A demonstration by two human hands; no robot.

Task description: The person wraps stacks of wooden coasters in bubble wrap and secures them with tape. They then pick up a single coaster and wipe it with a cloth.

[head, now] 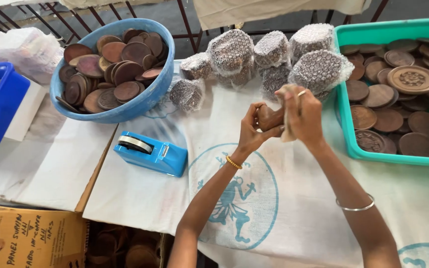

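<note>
Head view: left hand [252, 130] and right hand [304, 116] both closed around brown wooden disc [270, 119], mid-table, rubbing it with pale cloth [288, 114]. Likely wiping step; next needs bubble-wrapped bundles [274, 57] behind.

Bare arms; gold bead bracelet [233, 162] left wrist, silver bangle [356, 206] + ring [301, 93] right.
</note>
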